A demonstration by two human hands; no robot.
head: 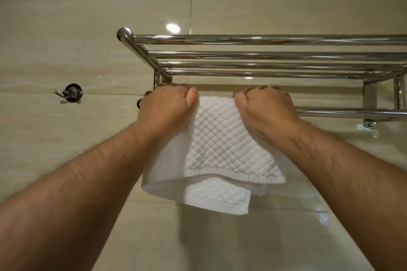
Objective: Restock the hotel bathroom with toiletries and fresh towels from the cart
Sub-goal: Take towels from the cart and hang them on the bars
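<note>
We see a chrome wall rack (264, 54) whose lower rail (352, 113) carries the white towel (220, 143), draped mid-view beneath the shelf bars at twelve o'clock. The towel is quilted in a diamond weave and folded in layers, its hemmed ends hanging unevenly toward six o'clock. Our left grip (167, 108) is clamped on the towel's top edge at nine o'clock and our right grip (266, 110) at three o'clock, knuckles up, fingers curled over, forearms reaching upward. A hook (71, 93) sits on the tiled wall farther toward nine o'clock.
</note>
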